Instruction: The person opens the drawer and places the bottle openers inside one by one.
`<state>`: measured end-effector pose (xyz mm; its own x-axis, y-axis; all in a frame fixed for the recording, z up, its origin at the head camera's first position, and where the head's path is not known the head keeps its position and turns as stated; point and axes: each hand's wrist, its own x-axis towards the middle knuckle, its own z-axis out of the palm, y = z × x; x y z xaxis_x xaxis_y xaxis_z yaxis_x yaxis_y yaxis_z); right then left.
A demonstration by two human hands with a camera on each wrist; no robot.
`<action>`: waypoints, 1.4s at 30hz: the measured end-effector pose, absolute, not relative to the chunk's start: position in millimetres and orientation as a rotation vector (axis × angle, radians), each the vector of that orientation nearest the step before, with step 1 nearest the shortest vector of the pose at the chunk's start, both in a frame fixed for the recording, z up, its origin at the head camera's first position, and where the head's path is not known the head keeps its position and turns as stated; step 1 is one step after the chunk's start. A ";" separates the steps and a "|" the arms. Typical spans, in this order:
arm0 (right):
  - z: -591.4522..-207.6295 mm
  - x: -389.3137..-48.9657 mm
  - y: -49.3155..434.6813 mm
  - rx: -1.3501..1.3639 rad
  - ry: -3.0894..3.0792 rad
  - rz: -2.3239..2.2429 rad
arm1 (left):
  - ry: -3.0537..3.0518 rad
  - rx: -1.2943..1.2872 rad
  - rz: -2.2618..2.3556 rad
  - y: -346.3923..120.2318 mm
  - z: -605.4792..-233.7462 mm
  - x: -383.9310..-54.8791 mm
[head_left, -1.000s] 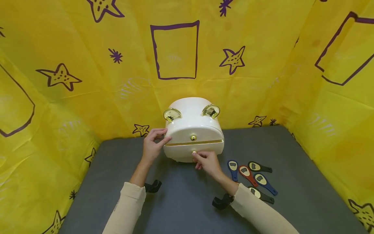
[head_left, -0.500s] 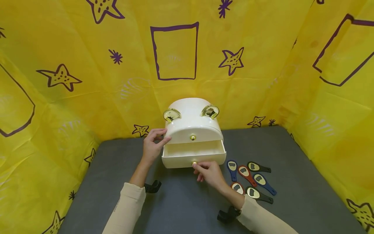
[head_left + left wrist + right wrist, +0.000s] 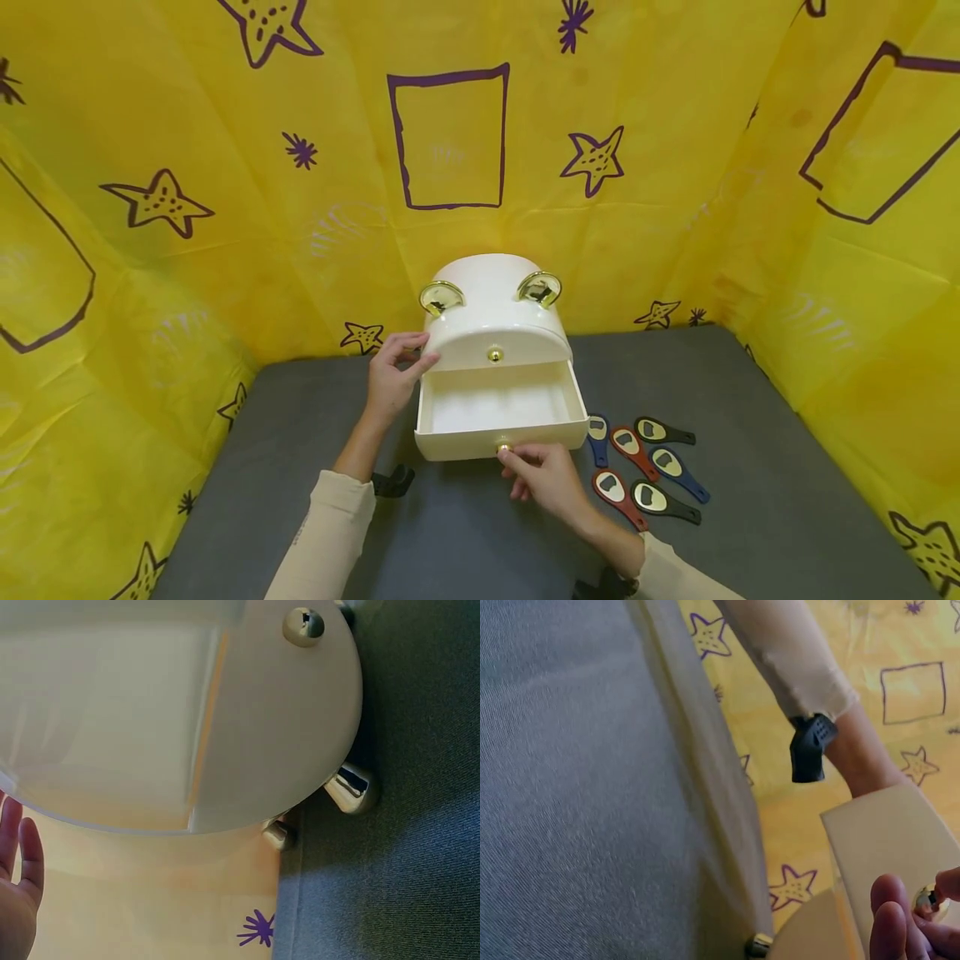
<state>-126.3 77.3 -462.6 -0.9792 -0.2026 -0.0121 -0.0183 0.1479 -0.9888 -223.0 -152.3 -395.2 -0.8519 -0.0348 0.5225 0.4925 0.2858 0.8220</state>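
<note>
White cabinet, far side of the table, lower drawer standing open: right hand pinches the gold knob; left hand, thumb parted from fingers, touches the cabinet's left edge. Opening looks like the step in hand; next probably calls for releasing that knob. Bottle openers crowd the right (one blue opener, tight by the drawer's corner, could snag).
</note>
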 end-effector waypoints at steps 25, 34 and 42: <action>-466.6 -103.2 82.2 -0.199 2.214 -1.963 | -2.117 -0.382 -1.615 -151.0 -395.6 -223.0; -469.6 -104.8 85.3 -0.354 2.262 -1.970 | -2.116 -0.378 -1.618 -151.4 -395.6 -222.7; -451.1 -115.7 123.3 -0.413 2.300 -1.619 | -2.112 -0.381 -1.625 -151.4 -395.6 -222.7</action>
<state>-115.7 123.3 -451.1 -0.9142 -0.3980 -0.0764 -0.0624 0.3245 -0.9438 -222.7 -151.4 -395.6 -0.8626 -0.0508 0.5033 0.4734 0.2694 0.8386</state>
